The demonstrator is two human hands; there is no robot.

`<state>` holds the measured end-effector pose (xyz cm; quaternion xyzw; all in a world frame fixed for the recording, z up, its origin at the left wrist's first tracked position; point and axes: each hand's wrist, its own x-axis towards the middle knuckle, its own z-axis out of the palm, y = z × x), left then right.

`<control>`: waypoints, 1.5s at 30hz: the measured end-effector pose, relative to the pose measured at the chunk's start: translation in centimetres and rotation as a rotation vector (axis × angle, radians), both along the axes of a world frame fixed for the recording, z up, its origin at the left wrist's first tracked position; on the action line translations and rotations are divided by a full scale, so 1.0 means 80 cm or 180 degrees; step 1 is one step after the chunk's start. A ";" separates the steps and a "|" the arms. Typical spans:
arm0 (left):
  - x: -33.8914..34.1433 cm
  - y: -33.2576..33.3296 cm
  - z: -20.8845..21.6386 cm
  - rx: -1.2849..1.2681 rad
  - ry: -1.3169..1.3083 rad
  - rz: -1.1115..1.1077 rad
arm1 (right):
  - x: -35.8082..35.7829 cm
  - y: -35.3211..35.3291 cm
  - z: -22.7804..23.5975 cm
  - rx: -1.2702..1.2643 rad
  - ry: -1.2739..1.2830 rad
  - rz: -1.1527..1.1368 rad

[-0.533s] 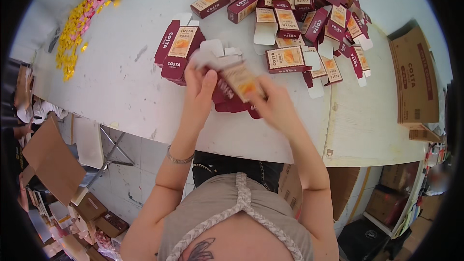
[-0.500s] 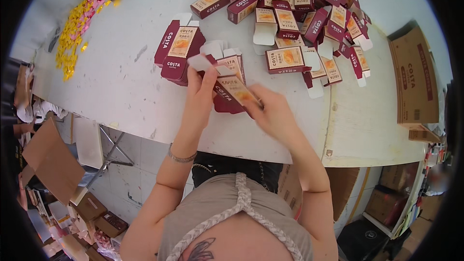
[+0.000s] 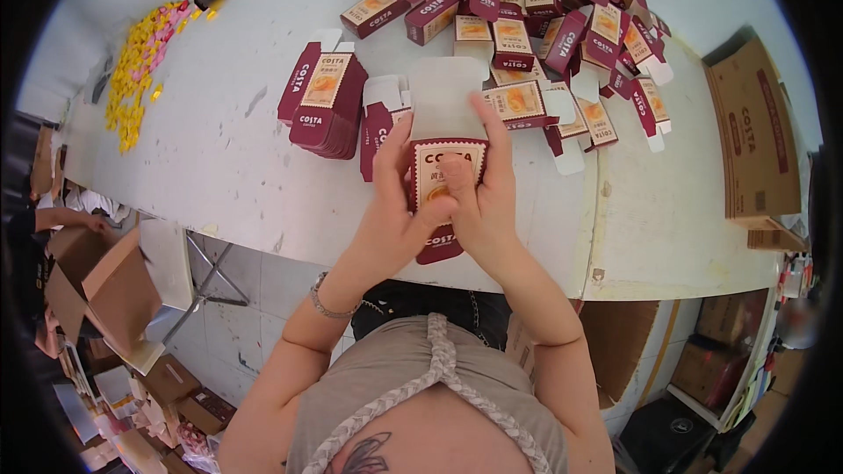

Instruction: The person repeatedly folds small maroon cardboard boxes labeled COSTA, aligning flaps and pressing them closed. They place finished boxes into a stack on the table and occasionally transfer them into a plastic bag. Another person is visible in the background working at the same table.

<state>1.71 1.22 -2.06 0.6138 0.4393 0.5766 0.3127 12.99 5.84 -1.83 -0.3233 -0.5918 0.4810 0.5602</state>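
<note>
A small maroon carton (image 3: 428, 165) with a cream label is held upright in front of me. Its white flap (image 3: 446, 92) stands up from the top end, away from my body. My left hand (image 3: 397, 211) wraps the carton's left side, and my right hand (image 3: 488, 202) grips its right side. Both thumbs press on the labelled front face. Just left of my fingers lies a pile of flat maroon cartons (image 3: 376, 130), partly covered by my left hand. A taller stack of flat cartons (image 3: 329, 101) sits further left.
A heap of shaped maroon cartons (image 3: 518, 39) covers the far right of the white table (image 3: 237, 149). Yellow and pink small packets (image 3: 132, 79) lie far left. A brown cardboard box (image 3: 757, 132) stands at right. A co-worker's hand (image 3: 92, 222) is by an open box (image 3: 123, 285) at left.
The carton has turned from slanted to upright and drawn nearer me, its flap now raised. My hands have come together on its two sides. The open box at left shifted, and a co-worker's arm appeared.
</note>
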 end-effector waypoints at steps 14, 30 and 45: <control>-0.033 -0.022 0.020 -0.0910 0.0093 -0.0598 | 0.020 0.014 0.019 -0.1793 0.1503 0.1193; -0.051 -0.036 -0.001 -0.1025 0.0014 -0.0370 | 0.042 0.029 0.020 -0.0829 -0.0997 0.1543; -0.063 0.006 -0.037 -0.0966 -0.0880 0.0929 | 0.013 0.052 -0.017 -0.1266 -0.1700 0.0396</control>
